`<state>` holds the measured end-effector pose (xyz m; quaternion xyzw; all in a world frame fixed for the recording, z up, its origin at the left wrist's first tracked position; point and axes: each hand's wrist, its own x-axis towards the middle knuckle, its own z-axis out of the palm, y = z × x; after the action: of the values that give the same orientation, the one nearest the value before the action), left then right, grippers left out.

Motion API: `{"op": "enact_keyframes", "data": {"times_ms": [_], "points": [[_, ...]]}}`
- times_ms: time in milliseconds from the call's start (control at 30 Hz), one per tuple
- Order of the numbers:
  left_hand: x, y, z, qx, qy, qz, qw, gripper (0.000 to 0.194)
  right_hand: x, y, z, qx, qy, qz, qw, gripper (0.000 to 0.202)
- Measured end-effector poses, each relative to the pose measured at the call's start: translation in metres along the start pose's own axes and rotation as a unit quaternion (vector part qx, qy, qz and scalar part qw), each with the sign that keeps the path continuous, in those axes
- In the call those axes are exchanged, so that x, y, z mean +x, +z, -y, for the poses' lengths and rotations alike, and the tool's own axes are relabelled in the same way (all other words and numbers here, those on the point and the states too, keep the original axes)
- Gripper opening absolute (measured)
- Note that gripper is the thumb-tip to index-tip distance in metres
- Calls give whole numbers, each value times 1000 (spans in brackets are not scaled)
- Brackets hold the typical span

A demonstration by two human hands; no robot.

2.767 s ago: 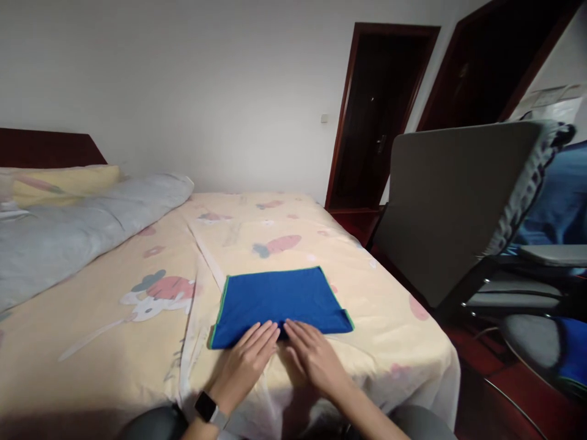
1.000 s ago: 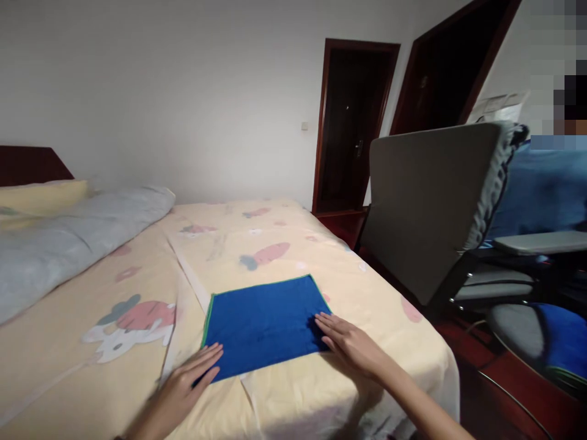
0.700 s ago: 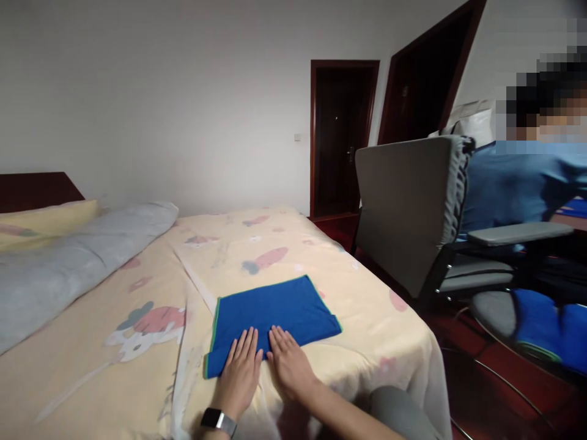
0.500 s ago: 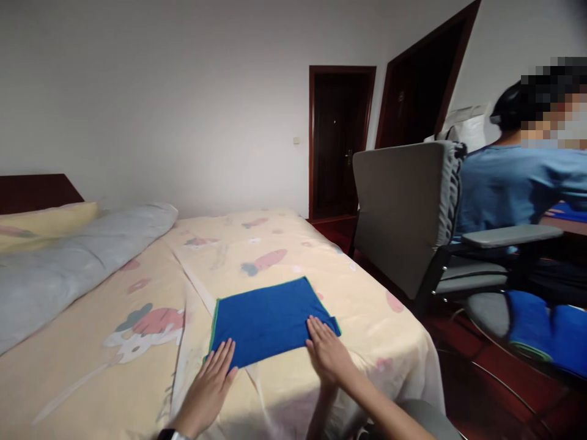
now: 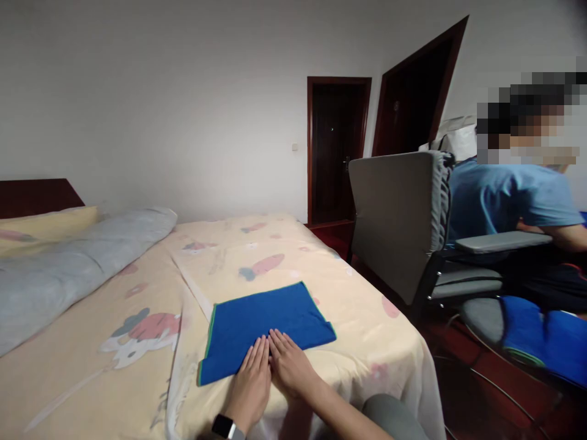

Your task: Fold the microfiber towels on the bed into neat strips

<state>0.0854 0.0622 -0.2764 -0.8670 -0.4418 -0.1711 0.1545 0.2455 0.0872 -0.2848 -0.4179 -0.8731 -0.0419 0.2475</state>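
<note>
A blue cloth [image 5: 270,311] with green edging lies flat on the bed, its near edge toward me. My left hand [image 5: 254,376] rests palm down at the middle of that near edge, fingers stretched out on the fabric. Right beside it, my right hand [image 5: 288,363] also lies flat on the cloth, its fingertips next to those of my left. Neither hand grips anything. The cloth's near left corner spreads out beyond my left hand.
The bed [image 5: 137,391] has a patterned sheet, with a grey bolster [image 5: 105,244] at the left. A person in a blue shirt [image 5: 499,195] sits in a grey chair [image 5: 394,214] at the right. Rolled blue cloths [image 5: 525,330] lie on a stool beside the chair.
Both hands have moved inward from the cloth's near corners and now lie side by side at its middle. The seated person's arm and head have shifted.
</note>
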Motion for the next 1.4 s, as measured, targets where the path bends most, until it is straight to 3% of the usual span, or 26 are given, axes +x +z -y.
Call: {"op": "enact_keyframes", "data": {"times_ms": [100, 233, 333, 433, 633, 800, 967, 1100, 1200, 1300, 1400], "points": [[-17, 0, 27, -22, -4, 36, 999, 68, -11, -9, -22, 24, -2, 30, 999, 51], [-53, -21, 84, -53, -41, 90, 994, 65, -48, -46, -88, 55, 39, 76, 995, 51], [-71, -36, 107, -84, -68, 109, 988, 62, -70, -69, -125, 70, 57, 85, 992, 51], [-74, -48, 109, -119, -97, 109, 982, 57, -75, -80, -132, 67, 59, 89, 992, 53], [-67, -63, 109, -166, -147, 78, 972, 43, -60, -84, -113, 46, 36, 34, 998, 53], [-72, -53, 123, -182, -189, 86, 961, 38, -53, -83, -119, 89, 107, 66, 988, 59], [-68, -47, 137, -293, -266, 66, 916, 29, -44, -85, -137, 226, 165, 51, 959, 44], [-43, -47, 146, -370, -345, 12, 862, 40, -19, -77, -150, 327, 259, -30, 909, 30], [-26, -42, 149, -399, -397, -23, 826, 56, -2, -63, -159, 327, 345, -73, 876, 35], [-21, -35, 147, -390, -417, -38, 820, 68, 2, -52, -165, 317, 375, -73, 868, 42], [-24, -31, 142, -363, -422, -52, 829, 67, -5, -48, -166, 331, 335, -53, 880, 49]]}}
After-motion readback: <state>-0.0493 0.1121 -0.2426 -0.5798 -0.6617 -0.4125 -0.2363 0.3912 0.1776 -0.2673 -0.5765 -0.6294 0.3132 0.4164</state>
